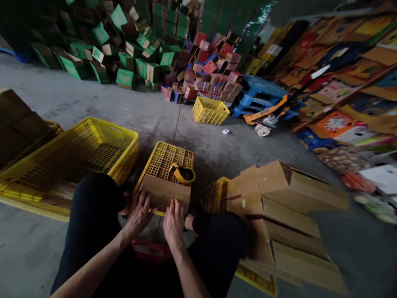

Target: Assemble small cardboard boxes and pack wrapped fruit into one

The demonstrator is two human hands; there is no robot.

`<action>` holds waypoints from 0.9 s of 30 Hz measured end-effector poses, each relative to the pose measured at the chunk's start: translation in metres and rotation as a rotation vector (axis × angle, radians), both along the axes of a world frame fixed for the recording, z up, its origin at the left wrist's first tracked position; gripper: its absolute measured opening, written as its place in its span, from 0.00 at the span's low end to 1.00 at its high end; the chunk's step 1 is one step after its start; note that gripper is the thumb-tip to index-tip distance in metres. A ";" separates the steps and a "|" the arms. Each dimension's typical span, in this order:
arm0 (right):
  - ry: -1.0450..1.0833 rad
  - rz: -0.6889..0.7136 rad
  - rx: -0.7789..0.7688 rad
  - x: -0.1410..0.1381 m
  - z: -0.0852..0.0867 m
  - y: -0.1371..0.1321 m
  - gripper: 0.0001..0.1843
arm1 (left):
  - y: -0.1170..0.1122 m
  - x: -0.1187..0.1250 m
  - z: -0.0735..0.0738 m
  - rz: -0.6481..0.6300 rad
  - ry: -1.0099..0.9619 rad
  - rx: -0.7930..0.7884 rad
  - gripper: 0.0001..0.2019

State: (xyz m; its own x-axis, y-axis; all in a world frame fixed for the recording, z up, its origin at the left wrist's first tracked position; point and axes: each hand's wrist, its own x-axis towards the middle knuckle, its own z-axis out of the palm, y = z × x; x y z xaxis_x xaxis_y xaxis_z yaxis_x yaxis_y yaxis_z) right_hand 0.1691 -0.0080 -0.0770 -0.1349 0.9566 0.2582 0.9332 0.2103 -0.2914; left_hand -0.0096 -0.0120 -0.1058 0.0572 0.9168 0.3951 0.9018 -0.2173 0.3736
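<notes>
A small brown cardboard box [166,192] rests on an upturned yellow crate [164,159] between my knees. My left hand [139,213] lies on the box's near left edge with fingers spread flat. My right hand [174,221] presses on the near right edge, its fingers stretched out side by side. A yellow tape dispenser [183,173] sits on the crate just behind the box. I sit low, dark trousers on both sides.
A large yellow crate [77,153] stands at my left. Folded brown cartons [288,207] pile up at my right over another yellow crate [214,192]. Farther off lie a yellow basket [211,111], blue pallets [257,95], heaps of green and red boxes, and a tape roll [226,131].
</notes>
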 end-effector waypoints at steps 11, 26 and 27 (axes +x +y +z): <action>0.032 0.158 -0.045 -0.068 0.004 0.014 0.28 | 0.007 -0.020 -0.006 -0.098 -0.053 0.024 0.23; 0.041 -0.075 0.019 0.032 0.001 -0.007 0.23 | 0.001 -0.009 0.003 -0.036 -0.110 0.032 0.21; 0.053 -0.107 0.036 0.041 -0.006 -0.009 0.24 | -0.001 -0.007 0.001 -0.037 -0.104 0.033 0.22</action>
State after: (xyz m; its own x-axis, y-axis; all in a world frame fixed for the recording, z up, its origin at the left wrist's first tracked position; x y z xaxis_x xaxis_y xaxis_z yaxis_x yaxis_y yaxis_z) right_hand 0.2105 -0.0170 -0.0826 -0.0178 0.9548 0.2967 0.9345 0.1214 -0.3347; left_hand -0.0170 -0.0128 -0.1048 0.0483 0.9010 0.4311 0.8495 -0.2641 0.4568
